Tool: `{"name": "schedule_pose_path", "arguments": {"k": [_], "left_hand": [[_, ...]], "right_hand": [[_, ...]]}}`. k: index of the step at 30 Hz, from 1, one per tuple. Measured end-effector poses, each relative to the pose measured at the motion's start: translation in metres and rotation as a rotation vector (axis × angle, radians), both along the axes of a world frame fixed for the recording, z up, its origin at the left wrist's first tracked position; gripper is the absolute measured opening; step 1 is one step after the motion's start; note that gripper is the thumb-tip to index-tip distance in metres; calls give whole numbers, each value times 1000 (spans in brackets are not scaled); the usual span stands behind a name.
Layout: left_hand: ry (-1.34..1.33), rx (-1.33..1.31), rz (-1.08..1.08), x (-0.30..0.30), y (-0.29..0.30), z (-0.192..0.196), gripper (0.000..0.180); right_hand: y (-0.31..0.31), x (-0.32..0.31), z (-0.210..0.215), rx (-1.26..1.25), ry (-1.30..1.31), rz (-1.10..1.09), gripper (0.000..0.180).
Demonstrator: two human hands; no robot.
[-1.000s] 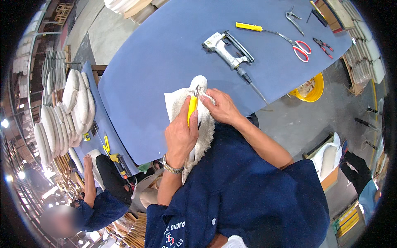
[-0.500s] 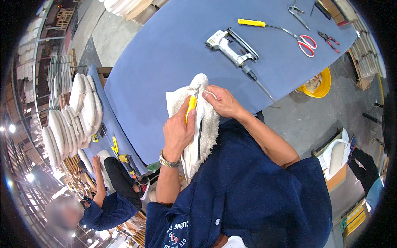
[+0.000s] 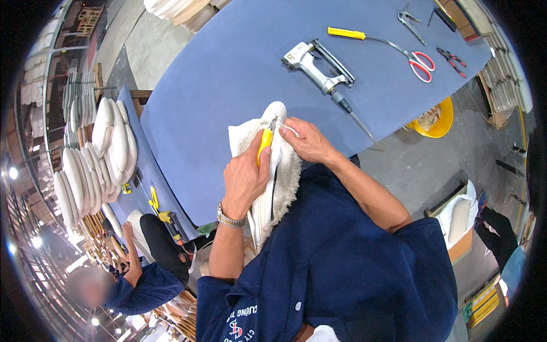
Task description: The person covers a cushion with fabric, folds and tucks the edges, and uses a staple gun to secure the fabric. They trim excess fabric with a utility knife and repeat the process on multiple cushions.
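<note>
A narrow cushioned piece covered in cream fleecy fabric (image 3: 289, 171) stands against my front at the table's near edge, its rounded end pointing away from me. My left hand (image 3: 245, 178) is wrapped around a yellow-handled tool (image 3: 265, 139). Its short metal tip lies against the fabric near the rounded end; I cannot tell what kind of tool it is. My right hand (image 3: 307, 139) pinches the fabric's edge beside that tip. A dark strip (image 3: 274, 181) runs along the piece's white underside.
On the blue-covered table (image 3: 211, 80) lie a staple gun (image 3: 319, 68) with its hose, a yellow-handled screwdriver (image 3: 346, 33), red-handled scissors (image 3: 420, 67) and red-handled pliers (image 3: 451, 61). A yellow bucket (image 3: 441, 128) stands below. A co-worker (image 3: 148, 285) sits at left near stacked cushions (image 3: 117, 139).
The tool in my left hand has tilted slightly, and its metal tip shows more plainly. My right hand keeps its pinch. The whole view has shifted a little.
</note>
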State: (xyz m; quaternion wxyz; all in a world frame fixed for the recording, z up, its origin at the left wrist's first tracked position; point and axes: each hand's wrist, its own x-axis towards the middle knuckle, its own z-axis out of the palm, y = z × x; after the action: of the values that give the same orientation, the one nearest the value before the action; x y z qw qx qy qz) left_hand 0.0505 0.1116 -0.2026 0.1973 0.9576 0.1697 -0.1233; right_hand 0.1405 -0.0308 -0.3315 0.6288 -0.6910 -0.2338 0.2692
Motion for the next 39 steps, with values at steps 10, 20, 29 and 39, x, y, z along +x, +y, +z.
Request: {"name": "schedule_pose_path", "arguments": {"k": [10,20,29,39], "left_hand": [[-2,23,-12,0,-2,0,46],[38,145,-49,1,-5,-6,46],[-14,26,-15,-5,2,-10,45],[-49,0,-66,-4,10,-12,43]], "right_hand": [[-4,0,3,-48,3,7,32],[-4,-2,2,-50,45,-14,30],[-6,-1,8,-58,40,10,28],[-7,0,6,-115,53,17,27]]}}
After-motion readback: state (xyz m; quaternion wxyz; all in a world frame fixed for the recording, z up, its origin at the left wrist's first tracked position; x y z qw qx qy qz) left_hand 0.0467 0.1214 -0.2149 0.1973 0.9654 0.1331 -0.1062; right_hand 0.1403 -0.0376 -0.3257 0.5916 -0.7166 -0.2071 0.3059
